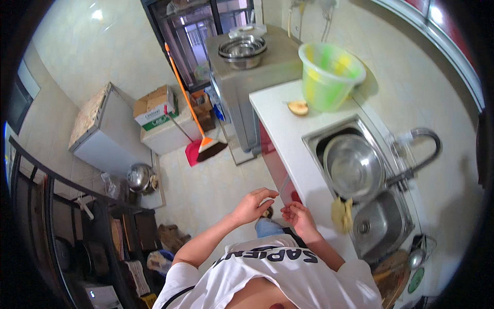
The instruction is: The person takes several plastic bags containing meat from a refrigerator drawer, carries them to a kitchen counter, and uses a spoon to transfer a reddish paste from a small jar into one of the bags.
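Observation:
My left hand [255, 205] is held in front of my waist, its thumb and fingers apart with nothing between them. Close beside it, my right hand [299, 217] hovers by the front edge of the white countertop [276, 116], fingers loosely curled and apart, holding nothing I can see. A cut half of a pale-fleshed fruit [298, 108] lies farther along the counter, against a translucent green and yellow plastic bucket [328, 83]. In the far basin of the stainless steel sink [357, 125] rests a metal bowl [353, 166]. A yellowish cloth or glove [341, 216] drapes over the sink's front rim.
A dark faucet [432, 154] arches beside the sink. Stacked steel bowls [243, 50] stand on a grey metal-topped unit [278, 42]. On the floor are a broom [208, 148] and a red dustpan [192, 152]. A black rack [50, 193] stands to my left.

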Demonstrator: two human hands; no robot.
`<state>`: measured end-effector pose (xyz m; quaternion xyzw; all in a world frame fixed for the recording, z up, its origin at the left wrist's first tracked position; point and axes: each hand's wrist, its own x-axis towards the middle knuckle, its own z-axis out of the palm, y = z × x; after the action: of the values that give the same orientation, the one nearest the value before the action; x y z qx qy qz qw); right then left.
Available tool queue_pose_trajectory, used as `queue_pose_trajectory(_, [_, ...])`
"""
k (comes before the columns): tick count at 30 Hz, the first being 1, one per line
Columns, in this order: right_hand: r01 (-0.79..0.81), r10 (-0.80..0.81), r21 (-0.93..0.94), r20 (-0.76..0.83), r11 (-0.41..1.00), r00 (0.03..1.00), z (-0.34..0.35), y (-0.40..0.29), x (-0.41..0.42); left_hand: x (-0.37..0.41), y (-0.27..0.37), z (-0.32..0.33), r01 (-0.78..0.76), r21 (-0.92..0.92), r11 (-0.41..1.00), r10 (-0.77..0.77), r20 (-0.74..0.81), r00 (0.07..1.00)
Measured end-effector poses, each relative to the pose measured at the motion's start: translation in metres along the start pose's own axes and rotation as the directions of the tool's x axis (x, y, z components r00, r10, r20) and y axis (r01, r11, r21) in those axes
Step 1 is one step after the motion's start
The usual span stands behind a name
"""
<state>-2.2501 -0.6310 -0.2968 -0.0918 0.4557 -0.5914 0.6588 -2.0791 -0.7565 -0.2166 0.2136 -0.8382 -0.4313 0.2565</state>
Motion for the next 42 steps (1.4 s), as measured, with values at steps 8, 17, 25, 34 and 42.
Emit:
queue_pose_trajectory(8, [0.248, -0.23, -0.142, 0.13, 0.958, 0.964, 0.088, -0.13, 0.14, 0.198, -0.055, -0.161, -0.072, 0.066, 0.995, 0.074, -0.022, 0.997])
queue_pose_trajectory(17, [0.361, -0.4, -0.226, -0.157, 0.905, 0.903, 0.14, -0.183, 0.256, 0.51, -0.229, -0.377, 0.165, 0.0, 0.986, -0.148, -0.438, 0.887])
queue_pose_trajectory(25, [0.578, -0.77, -0.791, 0.237, 0.201, 0.592, 0.275, -0.299, 0.381, 0.732, -0.43, -0.465, 0.34, 0.368, 0.866, -0.088, -0.557, 0.826])
queue_pose_trajectory(34, [0.622, -0.643, -0.754, 0.585, -0.209, 0.493, 0.365, -0.434, 0.555, 0.833, -0.535, -0.469, 0.414, 0.683, 0.602, -0.268, -0.315, 0.91])
queue_pose_trajectory(42, [0.53, -0.596, -0.842, 0.476, -0.098, 0.646, 0.358, -0.431, 0.6, 0.849, -0.531, -0.463, 0.319, 0.636, 0.703, -0.361, -0.068, 0.93])
